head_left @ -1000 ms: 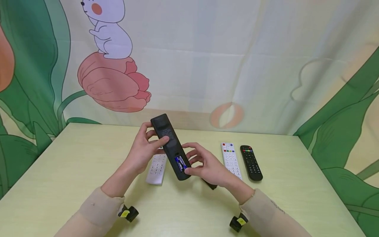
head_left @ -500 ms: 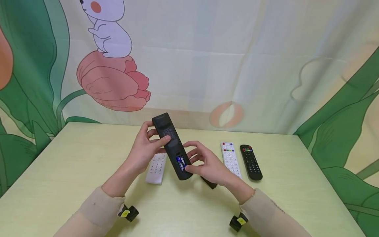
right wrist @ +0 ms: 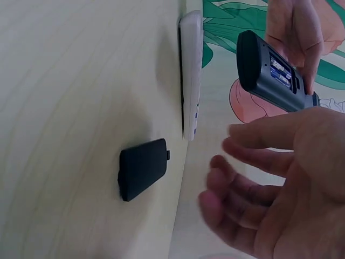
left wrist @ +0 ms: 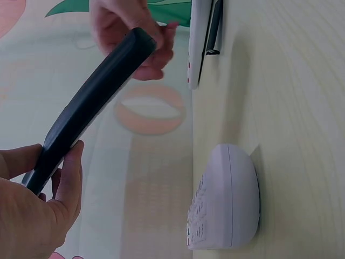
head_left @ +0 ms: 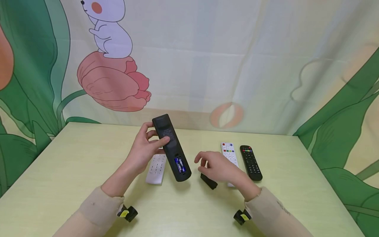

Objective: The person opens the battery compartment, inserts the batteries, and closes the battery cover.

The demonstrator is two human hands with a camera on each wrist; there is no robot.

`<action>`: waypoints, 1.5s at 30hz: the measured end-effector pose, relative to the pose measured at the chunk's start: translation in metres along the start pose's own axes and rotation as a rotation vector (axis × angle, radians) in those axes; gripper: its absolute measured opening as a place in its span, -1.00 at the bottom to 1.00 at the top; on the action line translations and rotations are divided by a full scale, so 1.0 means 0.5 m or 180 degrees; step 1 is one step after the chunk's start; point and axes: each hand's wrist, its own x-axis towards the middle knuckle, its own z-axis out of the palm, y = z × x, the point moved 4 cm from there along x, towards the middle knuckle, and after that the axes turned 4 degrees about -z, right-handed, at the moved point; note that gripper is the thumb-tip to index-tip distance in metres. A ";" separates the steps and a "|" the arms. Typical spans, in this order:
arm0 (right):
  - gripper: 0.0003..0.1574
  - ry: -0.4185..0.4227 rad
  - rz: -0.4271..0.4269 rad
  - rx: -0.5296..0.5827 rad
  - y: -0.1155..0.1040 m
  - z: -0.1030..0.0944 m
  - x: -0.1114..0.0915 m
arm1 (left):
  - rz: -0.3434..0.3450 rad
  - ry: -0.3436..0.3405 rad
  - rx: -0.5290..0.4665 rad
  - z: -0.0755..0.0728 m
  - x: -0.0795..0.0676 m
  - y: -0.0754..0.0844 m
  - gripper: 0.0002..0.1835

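My left hand grips a black remote control by its upper part, back side up and tilted, thumb across the back. Its battery compartment is uncovered, and blue batteries lie inside; they also show in the right wrist view. My right hand hovers to the right of the remote with loosely bent fingers, holding nothing. Below those fingers, a black battery cover lies on the table; the right wrist view shows the cover whole, apart from the hand.
A white remote lies under and left of the held one. Farther right, another white remote is partly hidden by my right hand, beside a black remote. A printed curtain hangs behind the table.
My right hand has left the lower end of the black remote and moved right, over the battery cover. The left hand and its remote have barely moved.
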 end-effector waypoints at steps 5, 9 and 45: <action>-0.68 -0.0279 0.0248 -0.0590 0.006 0.014 -0.007 | -0.0017 -0.0007 0.0008 0.000 0.001 -0.001 -0.38; -0.64 -0.0368 0.0401 -0.0753 0.009 0.019 -0.012 | -0.0028 -0.0004 0.0025 0.002 0.002 0.000 -0.38; -0.70 -0.0350 0.0128 0.0130 0.014 0.008 -0.020 | -0.0040 -0.0104 0.0062 0.009 0.000 -0.004 -0.37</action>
